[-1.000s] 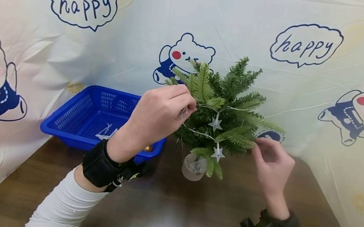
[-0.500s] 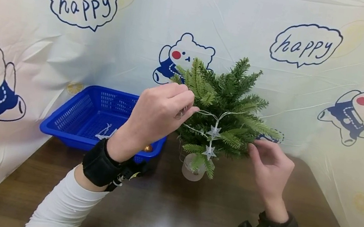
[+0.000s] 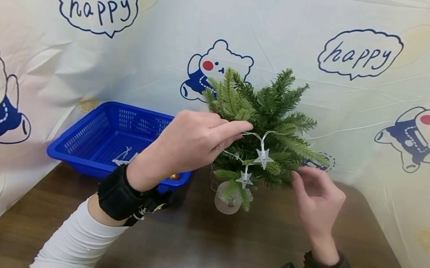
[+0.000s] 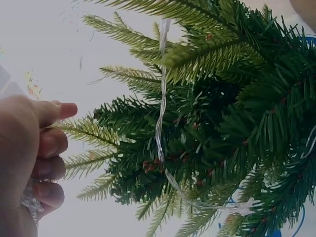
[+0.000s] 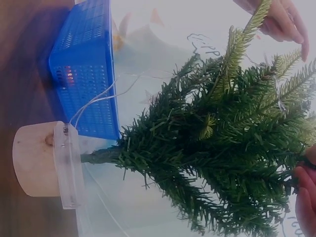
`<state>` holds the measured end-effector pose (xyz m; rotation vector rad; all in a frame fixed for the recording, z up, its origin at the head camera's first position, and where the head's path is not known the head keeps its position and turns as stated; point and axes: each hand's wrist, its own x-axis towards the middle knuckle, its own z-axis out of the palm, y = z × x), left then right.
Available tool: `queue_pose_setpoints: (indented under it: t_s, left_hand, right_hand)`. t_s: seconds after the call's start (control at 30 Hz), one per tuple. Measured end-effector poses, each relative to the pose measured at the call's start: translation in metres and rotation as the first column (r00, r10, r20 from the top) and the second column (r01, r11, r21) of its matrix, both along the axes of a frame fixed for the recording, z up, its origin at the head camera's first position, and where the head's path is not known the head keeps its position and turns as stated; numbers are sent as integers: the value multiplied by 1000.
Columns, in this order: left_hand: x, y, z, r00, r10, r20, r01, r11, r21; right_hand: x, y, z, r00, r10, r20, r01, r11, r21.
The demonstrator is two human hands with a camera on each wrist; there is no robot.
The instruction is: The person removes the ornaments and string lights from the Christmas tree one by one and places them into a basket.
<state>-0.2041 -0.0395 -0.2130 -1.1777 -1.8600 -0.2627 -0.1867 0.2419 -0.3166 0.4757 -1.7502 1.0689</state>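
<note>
A small artificial Christmas tree [image 3: 268, 109] stands on the table, its round pale base [image 5: 37, 160] below the branches. Clear string lights with star-shaped bulbs [image 3: 263, 158] run across its front. At the tree's left side my left hand [image 3: 197, 138] has its fingers curled round a clear bundle of the string lights [image 4: 32, 203], its index finger pointing out along the wire. On the other side, my right hand [image 3: 320, 196] pinches the tip of a green branch between thumb and index finger. Part of the wire is hidden behind the left hand and the needles.
Left of the tree, a blue plastic basket [image 3: 70, 156] holds a white ornament [image 3: 124, 157] and a small gold-coloured thing [image 3: 174, 176]. A pale printed sheet [image 3: 165, 20] rises behind the brown table [image 3: 221, 260].
My left hand has lowered slightly and moved right, its index finger now stretched over the wire. The star bulbs have shifted and a branch in front has swung left. My right hand moved slightly left.
</note>
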Motion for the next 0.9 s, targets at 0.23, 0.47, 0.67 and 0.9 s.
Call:
queue_pose_setpoints:
  t_s: [0.23,0.47,0.67,0.9]
  left_hand:
    - [2,4,1,997,-70,-11,70,998,-8]
    - [1,7,1,992,-128,-11,128,987,94]
    - [0,10,1,993,-117,-8,117,988,101]
    - [3,13,1,993,-107,43,103,990,92]
  right_hand:
    - [-1,2,-3,1000,-6,-4,6,1000,14]
    - [-2,3,-4,1000,4,-15,-3,1000,14]
    - [0,0,-4,1000,-10,-19,11,1000,22]
    - [7,-9,3,999,-16,-48,18,999,32]
